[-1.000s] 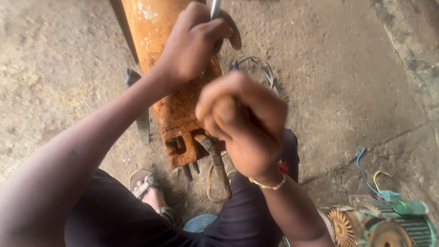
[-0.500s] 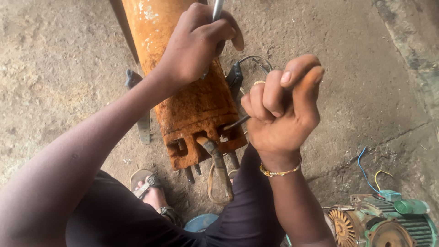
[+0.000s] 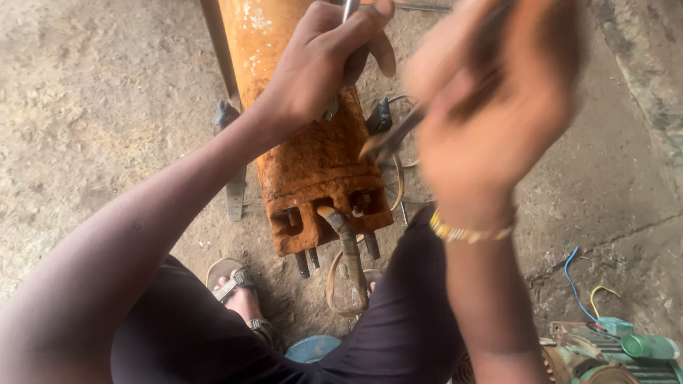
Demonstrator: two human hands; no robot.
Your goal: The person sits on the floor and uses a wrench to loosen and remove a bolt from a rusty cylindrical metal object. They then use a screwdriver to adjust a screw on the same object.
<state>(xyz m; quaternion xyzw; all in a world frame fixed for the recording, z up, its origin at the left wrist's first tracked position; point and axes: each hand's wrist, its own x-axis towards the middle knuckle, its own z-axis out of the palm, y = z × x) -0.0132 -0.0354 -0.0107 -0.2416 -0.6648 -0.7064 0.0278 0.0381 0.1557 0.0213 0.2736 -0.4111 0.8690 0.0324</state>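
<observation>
The left hand [image 3: 324, 67] gripped a metal rod [image 3: 349, 8] over the rusty orange block [image 3: 313, 163] on the floor [image 3: 107, 107]. Right of the block, the blurred right hand [image 3: 491, 107] clenched a tool [image 3: 388, 142].

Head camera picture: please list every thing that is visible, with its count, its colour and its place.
rusty metal block: one, orange-brown, centre, on the ground.
metal rod: one, silver, top centre, in the left hand.
slim tool: one, dark, blurred, by the right hand.
sandal: one, grey, bottom centre, on a foot.
motor: one, green, bottom right corner.
wires: two, blue and yellow, beside the motor.
bracelet: one, gold, right wrist.
left hand: on the block, grips the rod.
right hand: raised, blurred.
</observation>
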